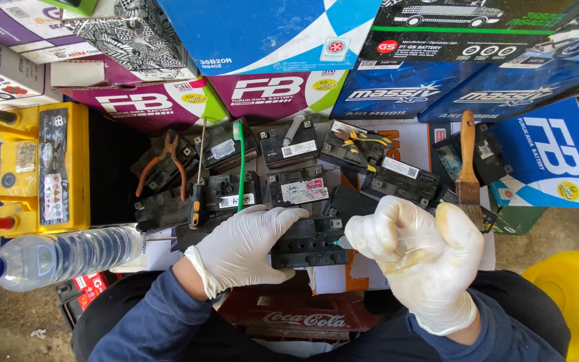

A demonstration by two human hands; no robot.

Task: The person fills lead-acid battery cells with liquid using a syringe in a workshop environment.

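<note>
Person's left hand (249,245) lies flat and open, pinning a small black battery (309,243) just below frame centre. Right hand (418,258), at 4 o'clock, is fisted around something thin poking at the battery's end, can't tell what. Looks mid-job: pliers (165,164), screwdriver (196,201) and paintbrush (468,167) lie unused on other batteries.

Two gloved hands (249,248) (423,258), one yellow battery (35,167), one water bottle (55,258), one paintbrush (468,167), one green toothbrush (240,161), one screwdriver (197,194), two pliers (167,164) (360,139).
</note>
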